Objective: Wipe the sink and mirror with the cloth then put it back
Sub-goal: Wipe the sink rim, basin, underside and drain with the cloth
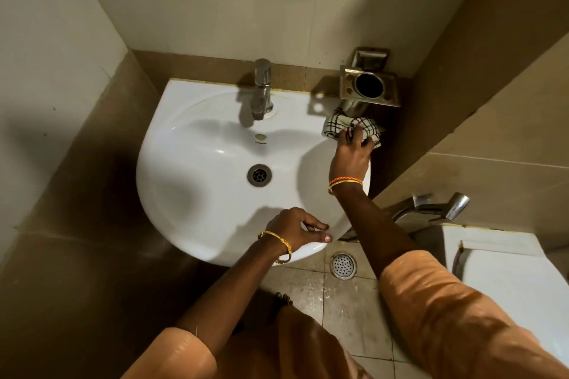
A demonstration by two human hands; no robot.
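Observation:
A white wall-hung sink (197,163) fills the middle of the head view, with a chrome tap (261,88) at its back and a drain (259,175) in the bowl. My right hand (352,152) presses a white cloth with black checks (340,123) onto the sink's back right rim, fingers closed over it. My left hand (295,226) rests on the sink's front rim, thumb on top and fingers curled over the edge. No mirror is in view.
A steel tumbler holder (369,86) hangs on the wall just above the cloth. To the right are a health-faucet sprayer (443,203) and a white toilet cistern (505,264). A floor drain (343,264) sits in wet tiles below the sink.

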